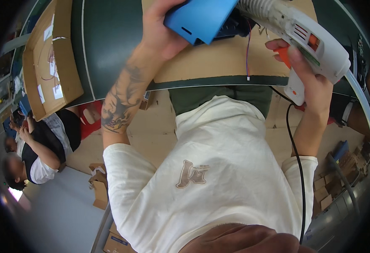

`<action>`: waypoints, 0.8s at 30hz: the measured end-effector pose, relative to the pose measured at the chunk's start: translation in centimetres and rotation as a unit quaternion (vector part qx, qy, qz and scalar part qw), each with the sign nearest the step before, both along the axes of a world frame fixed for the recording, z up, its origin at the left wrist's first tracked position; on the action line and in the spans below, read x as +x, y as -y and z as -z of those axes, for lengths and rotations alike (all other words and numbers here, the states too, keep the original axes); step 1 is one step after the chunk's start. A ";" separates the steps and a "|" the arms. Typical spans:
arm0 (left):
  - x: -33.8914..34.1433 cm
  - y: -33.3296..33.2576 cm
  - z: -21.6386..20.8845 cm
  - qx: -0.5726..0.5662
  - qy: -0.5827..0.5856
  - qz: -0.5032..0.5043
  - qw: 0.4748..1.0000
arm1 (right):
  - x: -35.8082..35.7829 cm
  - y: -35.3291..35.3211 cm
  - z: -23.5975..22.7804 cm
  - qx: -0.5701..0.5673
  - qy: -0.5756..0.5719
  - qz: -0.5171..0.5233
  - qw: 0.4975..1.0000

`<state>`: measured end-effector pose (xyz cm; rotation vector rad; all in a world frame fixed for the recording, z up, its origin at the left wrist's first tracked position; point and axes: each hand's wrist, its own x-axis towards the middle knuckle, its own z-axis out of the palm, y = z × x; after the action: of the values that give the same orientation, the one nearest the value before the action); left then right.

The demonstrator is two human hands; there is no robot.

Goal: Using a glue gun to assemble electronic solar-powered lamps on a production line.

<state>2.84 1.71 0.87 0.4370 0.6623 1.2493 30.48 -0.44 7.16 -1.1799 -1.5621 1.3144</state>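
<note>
At the top of the head view my left hand (161, 38) grips a blue plastic housing (201, 19), tilted above the work surface. My right hand (313, 78) is wrapped round the handle of a white hot glue gun (334, 52), fingers near its orange trigger (283, 57). The ribbed front end of the gun reaches toward the housing; its tip is out of sight. A translucent glue stick (364, 101) sticks out of the gun's back. Thin red and blue wires (248, 50) with a small white connector hang from the dark inside of the housing.
A brown cardboard sheet (201, 71) lies on the green table (109, 50). At the left stands an open cardboard box (62, 80) with papers and wires inside. A black cord (296, 156) runs down past my right arm. Other people sit at both sides.
</note>
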 end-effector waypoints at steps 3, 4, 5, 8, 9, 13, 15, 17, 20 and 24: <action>-0.4 -0.7 0.3 0.004 0.090 0.000 0.996 | 2.3 -0.1 0.8 0.025 -0.059 -0.021 0.998; -1.0 -0.9 1.0 -0.020 0.156 0.062 0.986 | 3.4 0.3 1.5 -0.015 -0.154 -0.037 0.987; -0.9 -1.2 0.3 -0.046 0.221 0.125 0.966 | 4.4 0.5 2.4 -0.057 -0.245 -0.052 0.966; 0.0 -1.2 -0.6 -0.051 0.177 0.108 0.977 | 6.0 0.7 5.2 -0.167 -0.458 -0.055 0.871; -0.1 -1.2 -0.3 -0.025 0.241 0.155 0.958 | 6.3 0.6 5.9 -0.157 -0.464 -0.057 0.870; -0.7 -1.1 0.3 -0.047 0.250 0.102 0.962 | 7.3 -0.1 9.1 -0.191 -0.654 -0.145 0.718; -1.2 -2.3 -0.8 -0.046 0.244 0.032 0.968 | 7.8 -0.7 10.0 -0.177 -0.711 -0.174 0.658; -2.3 -4.8 -1.9 -0.005 0.197 -0.019 0.980 | 9.1 -1.1 10.5 -0.160 -0.715 -0.167 0.660; -3.7 -11.8 -3.9 0.078 0.187 0.014 0.979 | 10.5 -1.3 10.9 -0.132 -0.700 -0.054 0.700; -2.5 -22.7 -2.8 0.111 0.124 0.038 0.985 | 10.2 -1.7 10.6 -0.144 -0.721 0.092 0.672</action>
<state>0.29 24.39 3.63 0.4756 0.2939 1.2847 40.68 1.25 -3.40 -0.1128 -0.0436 1.6449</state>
